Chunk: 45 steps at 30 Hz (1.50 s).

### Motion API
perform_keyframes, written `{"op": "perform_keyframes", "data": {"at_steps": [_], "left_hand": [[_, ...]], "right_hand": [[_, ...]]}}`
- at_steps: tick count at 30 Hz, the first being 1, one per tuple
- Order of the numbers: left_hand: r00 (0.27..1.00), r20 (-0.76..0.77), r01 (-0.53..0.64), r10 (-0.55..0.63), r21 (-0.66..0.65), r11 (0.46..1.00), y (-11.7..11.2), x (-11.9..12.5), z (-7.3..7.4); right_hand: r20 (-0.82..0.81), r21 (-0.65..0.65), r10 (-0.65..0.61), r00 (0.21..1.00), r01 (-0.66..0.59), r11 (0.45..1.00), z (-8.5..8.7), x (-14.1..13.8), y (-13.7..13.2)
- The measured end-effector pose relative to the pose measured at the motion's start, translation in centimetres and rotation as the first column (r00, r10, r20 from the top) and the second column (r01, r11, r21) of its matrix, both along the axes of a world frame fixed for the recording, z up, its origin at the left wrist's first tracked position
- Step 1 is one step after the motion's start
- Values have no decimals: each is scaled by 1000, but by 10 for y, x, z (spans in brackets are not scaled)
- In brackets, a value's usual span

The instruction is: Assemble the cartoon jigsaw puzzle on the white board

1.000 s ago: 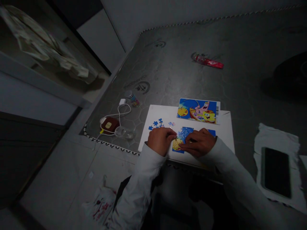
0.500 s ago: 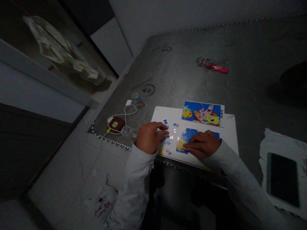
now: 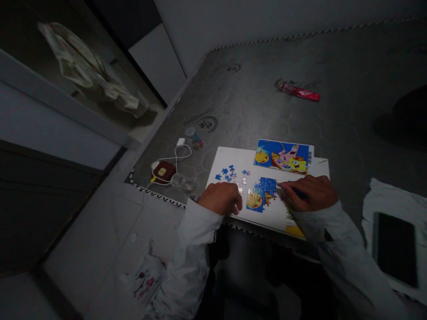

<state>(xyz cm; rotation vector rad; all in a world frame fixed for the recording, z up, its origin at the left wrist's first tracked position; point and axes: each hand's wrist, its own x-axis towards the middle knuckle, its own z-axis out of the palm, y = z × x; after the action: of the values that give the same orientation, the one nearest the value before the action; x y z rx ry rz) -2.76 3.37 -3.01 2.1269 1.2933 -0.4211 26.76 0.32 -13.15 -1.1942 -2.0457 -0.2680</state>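
Observation:
A partly joined jigsaw puzzle (image 3: 255, 200) with blue and yellow pieces lies on a white board (image 3: 230, 155). My right hand (image 3: 308, 194) is just right of it, fingers closed and bent, fingertips by the puzzle's upper right edge. Whatever they pinch, if anything, is hidden. My left hand (image 3: 223, 198) is curled closed over the board's lower left part, its fingertips pointing down; I cannot make out anything in them. Loose puzzle pieces (image 3: 225, 171) lie beyond that hand. Above the puzzle is a cartoon picture card (image 3: 283, 156).
To the left are a small jar (image 3: 194, 138), a white cable (image 3: 176, 158), a brown case (image 3: 163, 172) and a clear container (image 3: 183, 182). A red packet (image 3: 298, 91) lies farther back. At right, a dark phone (image 3: 395, 249) rests on white cloth (image 3: 383, 200).
My right hand has moved right, off the puzzle's middle to its right edge, uncovering joined pieces. My left hand has drawn back toward the board's near edge, uncovering loose pieces.

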Motion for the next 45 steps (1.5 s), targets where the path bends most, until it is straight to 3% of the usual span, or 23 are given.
{"op": "perform_keyframes", "data": {"at_steps": [8,12,14,17,19,22,25,30,33,38,45], "left_hand": [[995,76,-65,60,61,996,-5,3,-5],[959,280,-67,46,65,996,-3,13,-5],[924,371,-135,94,84,987,-2,22,-8],[827,473,-373,304,56,926,-2,39,-16],[718,544,-486,435,-56,872,-2,50,-22],[558,616,-538,556,-241,808,-1,64,-29],[483,640,-543,598,-316,778,1,73,-34],[501,650,-503,571,-318,804,4,81,-41],[524,632,-510,571,-304,804,5,84,-43],[570,589,-544,573,-253,800,3,93,-46],[682,470,-559,561,-160,814,0,105,-45]], "right_hand": [[-112,-177,-160,981,138,974,-14,15,-4],[-195,-148,-198,961,171,974,-20,22,-3],[-207,-136,-219,954,193,972,-20,26,-3],[-201,-125,-238,950,216,968,-19,31,-4],[-192,-117,-229,954,209,971,-18,33,-7],[-177,-123,-201,963,180,976,-18,32,-9],[-164,-146,-187,969,164,976,-21,29,-10],[-192,-107,-153,970,134,985,-33,25,-7],[-186,-163,-157,970,127,978,-36,27,-7],[-102,-294,-56,993,23,955,-30,33,-12],[-14,-337,-14,1000,9,941,-37,41,-10]]}}
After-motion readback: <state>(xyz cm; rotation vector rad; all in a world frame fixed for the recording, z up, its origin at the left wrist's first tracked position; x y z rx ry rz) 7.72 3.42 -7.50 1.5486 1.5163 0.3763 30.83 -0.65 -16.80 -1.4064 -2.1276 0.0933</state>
